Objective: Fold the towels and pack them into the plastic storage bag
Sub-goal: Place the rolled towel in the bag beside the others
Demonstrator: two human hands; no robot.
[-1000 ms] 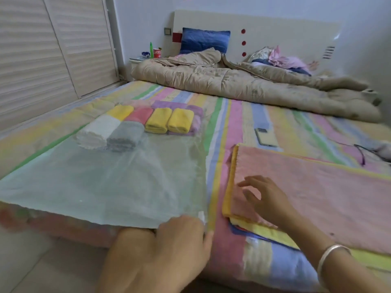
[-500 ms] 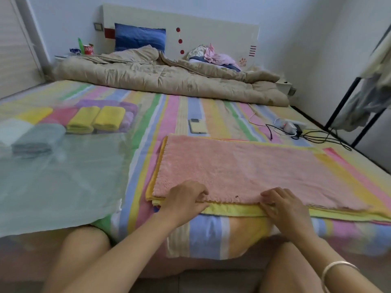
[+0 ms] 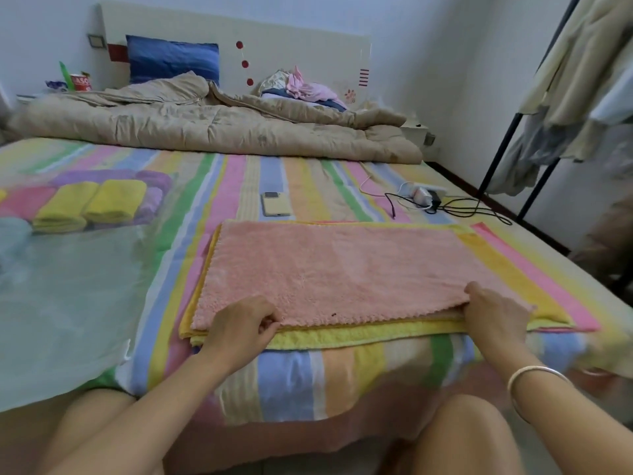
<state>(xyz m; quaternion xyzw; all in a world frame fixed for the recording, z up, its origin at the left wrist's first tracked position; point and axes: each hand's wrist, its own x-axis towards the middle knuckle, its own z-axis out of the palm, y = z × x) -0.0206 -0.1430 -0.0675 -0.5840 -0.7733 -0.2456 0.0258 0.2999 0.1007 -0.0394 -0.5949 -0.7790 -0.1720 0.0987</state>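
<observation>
We now pinch the pink towel's [image 3: 335, 269] near edge with left hand [image 3: 245, 325] and right hand [image 3: 495, 311], fingers curled. The right hand has moved farther right. The towel lies on the bed [image 3: 291, 375], right of the bag [image 3: 68, 303].

Pink towel [image 3: 335, 269] flat atop yellow towels [image 3: 359, 334] @ bed [image 3: 308, 180] edge; rolled towels [image 3: 102, 204] in clear plastic bag [image 3: 68, 303], L side.

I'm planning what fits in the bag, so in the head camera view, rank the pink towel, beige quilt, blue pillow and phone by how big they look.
1. The pink towel and the beige quilt look alike; the quilt lies farther back, so unranked.
2. The blue pillow.
3. The phone.
</observation>
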